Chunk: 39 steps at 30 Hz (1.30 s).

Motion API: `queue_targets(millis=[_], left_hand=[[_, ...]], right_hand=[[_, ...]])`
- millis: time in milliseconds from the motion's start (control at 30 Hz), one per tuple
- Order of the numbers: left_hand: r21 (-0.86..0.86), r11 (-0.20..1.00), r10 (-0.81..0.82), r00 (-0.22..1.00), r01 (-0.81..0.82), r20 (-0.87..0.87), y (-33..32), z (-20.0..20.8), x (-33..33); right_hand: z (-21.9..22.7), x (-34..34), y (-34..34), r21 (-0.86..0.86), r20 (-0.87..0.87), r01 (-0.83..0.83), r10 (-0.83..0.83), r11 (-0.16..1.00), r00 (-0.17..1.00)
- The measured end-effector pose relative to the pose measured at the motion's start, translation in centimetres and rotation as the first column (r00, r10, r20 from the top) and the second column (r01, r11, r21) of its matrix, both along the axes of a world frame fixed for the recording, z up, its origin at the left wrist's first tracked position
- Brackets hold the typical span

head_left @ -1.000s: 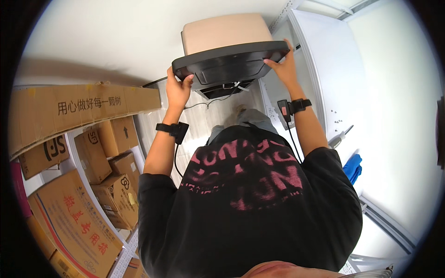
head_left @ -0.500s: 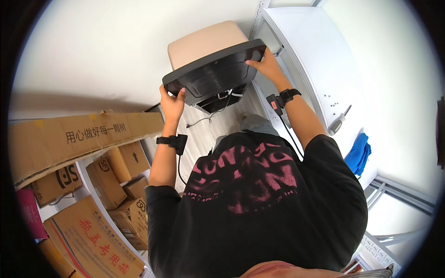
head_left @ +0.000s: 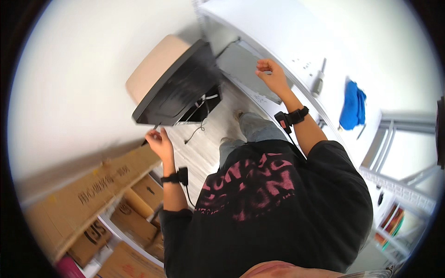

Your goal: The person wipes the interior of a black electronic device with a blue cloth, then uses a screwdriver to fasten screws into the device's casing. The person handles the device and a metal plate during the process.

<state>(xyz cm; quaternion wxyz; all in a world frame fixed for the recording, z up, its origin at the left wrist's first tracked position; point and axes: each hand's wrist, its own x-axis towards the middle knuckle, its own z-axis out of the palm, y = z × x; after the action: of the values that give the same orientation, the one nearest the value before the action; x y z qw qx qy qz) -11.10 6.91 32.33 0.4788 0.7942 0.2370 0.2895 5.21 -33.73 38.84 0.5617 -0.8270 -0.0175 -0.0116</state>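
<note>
A beige box-shaped appliance with a broad black panel stands at the upper left, tilted in the view. From its dark underside a grey cable trails onto the floor. My left hand is just below the panel's near left corner, apart from it, its fingers loosely bent and spread. Above the edge of the white shelf, my right hand hangs in the air with fingers half curled, holding nothing. It is nearest to a grey flat panel on a lower level.
On the white shelf at the right lie a grey-handled screwdriver, several small screws and a blue cloth. Cardboard boxes fill a rack at lower left, behind a long cardboard strip. Light wood floor shows between.
Both hands have let go of the black panel's edges. My right hand has moved away toward the shelf, my left slightly below the corner. The whole view has turned.
</note>
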Motion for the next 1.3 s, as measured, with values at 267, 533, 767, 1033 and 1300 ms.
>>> queue_targets(millis=[267,533,767,1033,1300], left_hand=[[-0.157,0.754,-0.657,0.741,0.638,-0.139,-11.3,-1.2,7.6],[-0.031,0.467,-0.879,0.459,0.884,-0.132,-31.9,5.5,18.1],[0.115,0.449,-0.825,0.461,0.886,-0.326,-40.4,7.1,22.6],[0.264,0.449,-0.794,0.516,0.854,-0.320,-41.7,5.0,24.0],[-0.658,0.431,-0.859,0.503,0.618,-0.090,-38.3,6.9,24.0]], right_hand=[[1.3,-5.3,-14.9,-0.389,0.097,0.532,-0.541,0.752,0.835],[1.7,-6.3,-19.5,-0.494,0.171,0.542,-0.535,0.680,0.827],[2.0,-7.6,-22.3,-0.591,0.105,0.488,-0.538,0.643,0.836],[1.0,-7.0,-26.0,-0.481,-0.048,0.439,-0.523,0.758,0.851],[5.2,-6.5,-25.2,-0.121,0.033,0.319,-0.318,0.940,0.948]])
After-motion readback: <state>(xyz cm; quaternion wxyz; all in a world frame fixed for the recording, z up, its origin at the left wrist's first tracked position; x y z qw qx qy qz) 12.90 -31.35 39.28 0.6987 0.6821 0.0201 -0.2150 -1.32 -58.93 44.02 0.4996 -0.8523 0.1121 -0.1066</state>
